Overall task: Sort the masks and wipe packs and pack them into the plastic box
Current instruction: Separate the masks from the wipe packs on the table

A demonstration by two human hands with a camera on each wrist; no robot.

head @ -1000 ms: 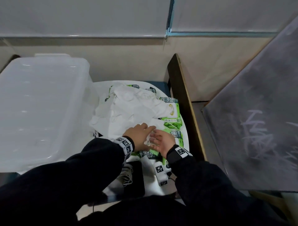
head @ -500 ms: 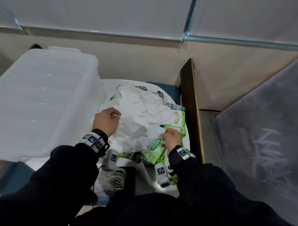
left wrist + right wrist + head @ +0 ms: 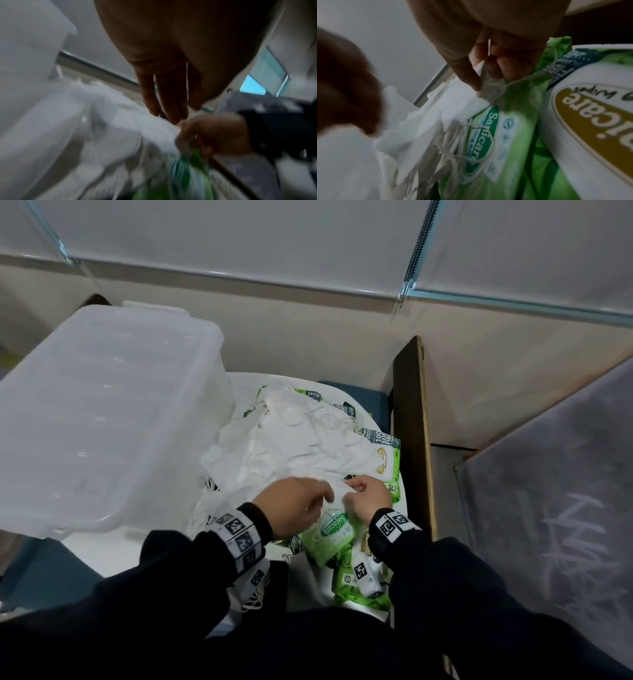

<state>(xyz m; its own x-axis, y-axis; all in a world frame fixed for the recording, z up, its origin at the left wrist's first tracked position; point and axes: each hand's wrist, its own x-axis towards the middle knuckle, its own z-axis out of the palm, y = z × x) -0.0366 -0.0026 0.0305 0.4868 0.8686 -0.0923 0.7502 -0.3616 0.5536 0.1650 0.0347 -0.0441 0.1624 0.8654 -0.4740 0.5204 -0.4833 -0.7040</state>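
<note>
My right hand (image 3: 368, 499) pinches the corner of a white mask (image 3: 486, 86) between thumb and curled fingers, at the near edge of the mask pile (image 3: 291, 446). My left hand (image 3: 296, 505) hovers just beside it with fingers straight and relaxed, gripping nothing. The pile lies on the white surface (image 3: 113, 556), overlapping green wipe packs (image 3: 334, 530) at its near and right sides; one pack sits directly below my two hands. The translucent plastic box (image 3: 102, 419) stands left of the pile, just beside it, its interior not discernible.
</note>
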